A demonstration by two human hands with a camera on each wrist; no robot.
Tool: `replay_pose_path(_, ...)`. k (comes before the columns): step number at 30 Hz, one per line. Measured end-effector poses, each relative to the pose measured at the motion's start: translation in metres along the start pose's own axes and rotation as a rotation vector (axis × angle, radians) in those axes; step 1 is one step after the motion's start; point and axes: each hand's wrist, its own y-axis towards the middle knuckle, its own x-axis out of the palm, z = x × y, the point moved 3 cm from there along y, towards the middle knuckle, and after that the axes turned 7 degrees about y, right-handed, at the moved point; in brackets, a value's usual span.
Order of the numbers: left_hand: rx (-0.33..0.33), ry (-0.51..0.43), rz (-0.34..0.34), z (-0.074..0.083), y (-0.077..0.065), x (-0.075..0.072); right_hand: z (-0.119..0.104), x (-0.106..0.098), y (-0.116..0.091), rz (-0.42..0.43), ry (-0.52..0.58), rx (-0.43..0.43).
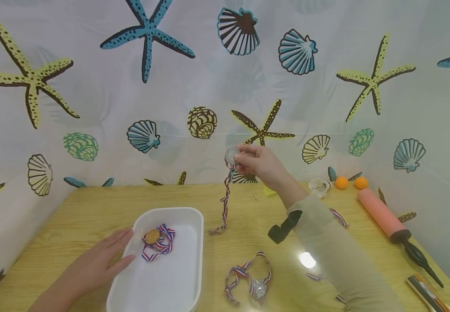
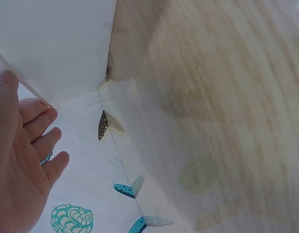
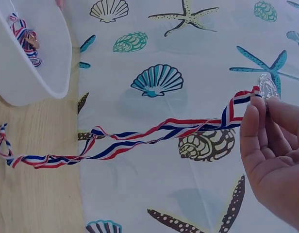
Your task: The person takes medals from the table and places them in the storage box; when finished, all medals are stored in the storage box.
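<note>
My right hand (image 1: pixel 259 165) pinches a silver medal (image 1: pixel 232 156) above the far part of the table. Its striped red, white and blue ribbon (image 3: pixel 154 133) hangs down twisted, the lower end at the tabletop. My left hand (image 1: pixel 101 262) rests its fingers against the left rim of a white tub (image 1: pixel 200 260), fingers straight and thumb over the edge. Inside the tub lies a gold-coloured medal (image 1: pixel 152 236) with its bunched ribbon. Another silver medal (image 1: pixel 259 289) with a looped ribbon lies on the table to the right of the tub.
Along the right are a pink hand pump (image 1: pixel 382 215), two orange balls (image 1: pixel 341 182) and a shuttlecock (image 1: pixel 320 187). A striped wooden object (image 1: pixel 427 292) sits near the front right. More ribbon (image 1: pixel 338 217) shows beside the right forearm. A shell-printed curtain (image 1: pixel 193 86) stands behind the table (image 1: pixel 88 208).
</note>
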Motion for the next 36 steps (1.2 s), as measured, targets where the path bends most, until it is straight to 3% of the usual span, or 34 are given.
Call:
replay_pose_path(16, -0.009, -0.001, -0.011, 0.001, 0.000, 0.000, -0.051, 0.028, -0.014, -0.044, -0.063, -0.153)
replay_pose_path(26, -0.030, 0.001, -0.037, 0.003, 0.000, -0.002, -0.087, 0.063, -0.022, -0.121, -0.041, -0.236)
replay_pose_path(36, -0.018, 0.006, -0.028, 0.003, 0.000, -0.002, -0.095, 0.095, -0.022, -0.216, 0.018, -0.260)
